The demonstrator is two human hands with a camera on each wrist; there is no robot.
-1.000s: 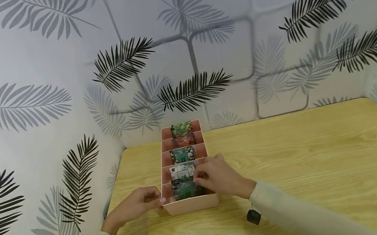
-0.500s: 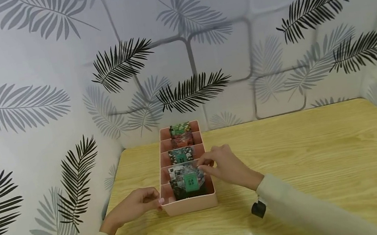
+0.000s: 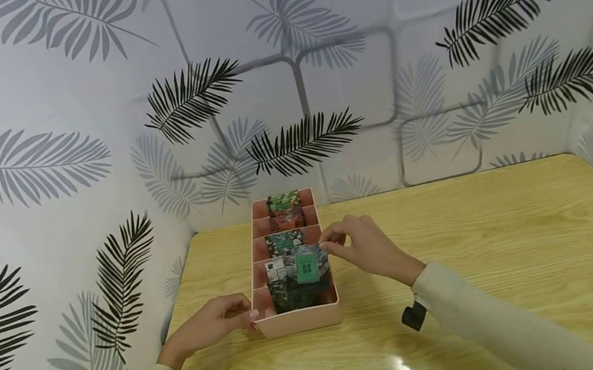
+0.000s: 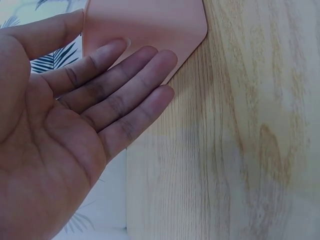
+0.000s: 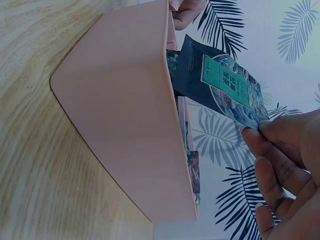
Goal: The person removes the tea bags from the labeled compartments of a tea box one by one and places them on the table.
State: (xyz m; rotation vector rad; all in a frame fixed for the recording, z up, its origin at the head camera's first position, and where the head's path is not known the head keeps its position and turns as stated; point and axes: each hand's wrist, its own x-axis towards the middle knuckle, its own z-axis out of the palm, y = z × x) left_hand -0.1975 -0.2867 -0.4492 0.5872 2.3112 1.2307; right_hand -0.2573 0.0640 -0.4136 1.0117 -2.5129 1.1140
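Note:
In the head view my right hand [image 3: 365, 245] pinches the top corner of a dark sachet [image 3: 307, 268] with a green label. The sachet hangs tilted over the front of a pink divided box [image 3: 302, 320]; in the right wrist view the sachet [image 5: 225, 82] has its lower end at the rim. Thumb and fingertip meet on its corner, the other fingers loosely bent. At the box's near left corner, my left hand [image 3: 219, 321] holds the wall, thumb at the rim and fingers along the outside. Another dark sachet [image 3: 280, 297] stands in the front compartment.
Behind it in the box are a white-topped sachet [image 3: 275, 270], a dark green one [image 3: 282, 243], a red one [image 3: 287, 219] and a leafy green one [image 3: 283, 201]. The wooden table [image 3: 484, 246] meets a leaf-patterned backdrop [image 3: 351, 87] behind and at left.
My right hand has drawn the green-labelled sachet up out of the front compartment and moved it to the right. My left hand has stayed at the box's corner.

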